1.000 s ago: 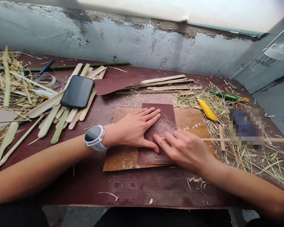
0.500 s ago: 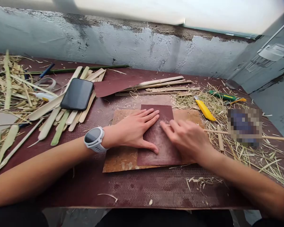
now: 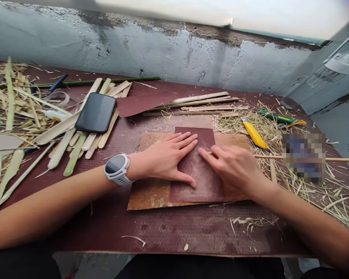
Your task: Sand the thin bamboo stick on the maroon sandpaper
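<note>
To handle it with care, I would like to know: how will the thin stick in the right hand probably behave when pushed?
The thin stick is probably light, being so slender. It seems fairly stiff, since it extends straight beyond the right hand without visible sag. Its long, narrow shape might still bend under a hard sideways push.

There are two hands [image 3: 165, 159] [image 3: 235, 166], two maroon sheets [image 3: 202, 186] [image 3: 142, 104], one board [image 3: 149, 193], one held stick [image 3: 270, 157] and one phone [image 3: 95, 112].
</note>
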`<state>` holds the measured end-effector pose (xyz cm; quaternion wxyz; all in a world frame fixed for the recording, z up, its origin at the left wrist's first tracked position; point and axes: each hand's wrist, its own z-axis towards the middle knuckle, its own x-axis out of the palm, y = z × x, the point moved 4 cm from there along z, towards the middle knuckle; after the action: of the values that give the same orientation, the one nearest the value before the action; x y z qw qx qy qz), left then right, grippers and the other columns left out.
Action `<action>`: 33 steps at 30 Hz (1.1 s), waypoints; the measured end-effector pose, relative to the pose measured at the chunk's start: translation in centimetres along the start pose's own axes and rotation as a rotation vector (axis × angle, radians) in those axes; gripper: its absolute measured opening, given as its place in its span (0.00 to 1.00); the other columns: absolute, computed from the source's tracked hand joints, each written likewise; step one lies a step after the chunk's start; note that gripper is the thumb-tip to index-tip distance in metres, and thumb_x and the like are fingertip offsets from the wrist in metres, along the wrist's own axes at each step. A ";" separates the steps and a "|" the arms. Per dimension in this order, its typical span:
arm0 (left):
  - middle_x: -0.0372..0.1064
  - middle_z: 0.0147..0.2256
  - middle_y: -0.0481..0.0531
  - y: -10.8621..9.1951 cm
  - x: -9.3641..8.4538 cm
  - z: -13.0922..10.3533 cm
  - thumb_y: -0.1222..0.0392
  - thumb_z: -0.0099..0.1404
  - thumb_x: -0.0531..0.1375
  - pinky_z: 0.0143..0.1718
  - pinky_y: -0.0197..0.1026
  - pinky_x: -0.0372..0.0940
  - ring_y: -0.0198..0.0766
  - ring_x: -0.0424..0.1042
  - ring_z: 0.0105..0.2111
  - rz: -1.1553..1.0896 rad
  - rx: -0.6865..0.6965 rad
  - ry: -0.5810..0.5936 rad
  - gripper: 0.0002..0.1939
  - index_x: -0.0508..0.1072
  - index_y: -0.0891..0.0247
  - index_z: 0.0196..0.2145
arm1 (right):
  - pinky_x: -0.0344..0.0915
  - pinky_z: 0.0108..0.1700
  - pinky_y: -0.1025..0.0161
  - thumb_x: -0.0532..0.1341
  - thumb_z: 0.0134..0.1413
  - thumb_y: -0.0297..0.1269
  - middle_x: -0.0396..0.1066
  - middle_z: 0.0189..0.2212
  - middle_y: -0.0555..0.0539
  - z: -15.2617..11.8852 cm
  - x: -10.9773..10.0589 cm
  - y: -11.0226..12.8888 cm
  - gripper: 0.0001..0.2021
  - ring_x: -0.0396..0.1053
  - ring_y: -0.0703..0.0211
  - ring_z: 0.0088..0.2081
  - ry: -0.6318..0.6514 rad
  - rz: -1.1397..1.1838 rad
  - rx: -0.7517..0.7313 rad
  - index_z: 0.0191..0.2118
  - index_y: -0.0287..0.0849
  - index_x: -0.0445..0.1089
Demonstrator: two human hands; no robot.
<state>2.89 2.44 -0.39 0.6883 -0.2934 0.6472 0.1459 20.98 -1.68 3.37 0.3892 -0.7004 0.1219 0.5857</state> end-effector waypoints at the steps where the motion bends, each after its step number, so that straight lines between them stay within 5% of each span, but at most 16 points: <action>1: 0.38 0.75 0.67 0.0 0.0 0.0 0.13 0.59 0.47 0.76 0.54 0.38 0.58 0.39 0.76 0.001 0.000 0.000 0.68 0.48 0.74 0.75 | 0.47 0.31 0.57 0.57 0.70 0.28 0.76 0.35 0.44 0.0 0.0 -0.2 0.17 0.72 0.56 0.32 0.017 -0.012 0.036 0.58 0.43 0.75; 6: 0.38 0.75 0.65 -0.1 -0.1 0.0 0.15 0.61 0.48 0.76 0.56 0.38 0.58 0.39 0.76 -0.010 -0.006 0.009 0.65 0.48 0.72 0.75 | 0.50 0.32 0.57 0.55 0.71 0.30 0.77 0.36 0.44 -0.1 -0.4 0.6 0.16 0.72 0.56 0.33 -0.010 0.015 -0.081 0.58 0.42 0.75; 11: 0.39 0.75 0.66 0.0 0.0 0.0 0.13 0.59 0.49 0.76 0.55 0.38 0.58 0.40 0.76 -0.009 0.000 -0.011 0.67 0.48 0.72 0.75 | 0.45 0.29 0.57 0.57 0.69 0.28 0.77 0.35 0.45 0.0 -0.3 -0.4 0.17 0.71 0.57 0.30 0.062 0.002 0.067 0.58 0.44 0.75; 15: 0.38 0.75 0.65 0.0 0.0 0.0 0.14 0.61 0.49 0.76 0.55 0.38 0.58 0.40 0.76 -0.006 0.001 -0.006 0.65 0.48 0.72 0.75 | 0.48 0.31 0.58 0.57 0.70 0.31 0.77 0.36 0.45 -0.1 -0.5 0.2 0.15 0.73 0.57 0.33 0.048 0.074 -0.081 0.57 0.45 0.75; 20: 0.38 0.75 0.66 0.0 0.0 0.0 0.14 0.61 0.48 0.76 0.54 0.37 0.57 0.39 0.76 -0.003 -0.001 0.002 0.65 0.48 0.74 0.75 | 0.44 0.29 0.57 0.56 0.69 0.27 0.77 0.34 0.45 -0.1 -0.4 -0.1 0.17 0.70 0.57 0.30 0.010 -0.002 0.071 0.57 0.43 0.75; 24: 0.38 0.75 0.65 0.0 -0.1 0.0 0.16 0.62 0.49 0.76 0.54 0.38 0.57 0.39 0.76 -0.012 0.003 -0.003 0.64 0.49 0.73 0.75 | 0.49 0.32 0.57 0.55 0.71 0.29 0.77 0.34 0.44 -0.2 -0.7 1.2 0.17 0.72 0.57 0.32 -0.035 0.028 -0.089 0.58 0.42 0.76; 28: 0.37 0.76 0.65 0.0 0.0 0.0 0.16 0.63 0.50 0.76 0.55 0.37 0.58 0.39 0.76 -0.005 0.000 0.004 0.64 0.47 0.73 0.75 | 0.44 0.31 0.58 0.56 0.71 0.30 0.78 0.37 0.44 0.1 0.6 -1.4 0.18 0.71 0.57 0.32 0.025 -0.004 0.130 0.60 0.45 0.74; 33: 0.42 0.75 0.70 -0.2 -0.3 0.1 0.15 0.62 0.50 0.75 0.58 0.39 0.64 0.45 0.75 0.029 -0.074 -0.021 0.64 0.52 0.74 0.74 | 0.46 0.31 0.59 0.54 0.72 0.31 0.80 0.39 0.46 0.1 1.3 -3.2 0.17 0.73 0.57 0.34 -0.031 0.010 0.198 0.59 0.48 0.74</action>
<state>3.02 2.35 -0.09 0.6815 -0.3077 0.6382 0.1831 23.25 0.90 3.51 0.4557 -0.6488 0.1767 0.5833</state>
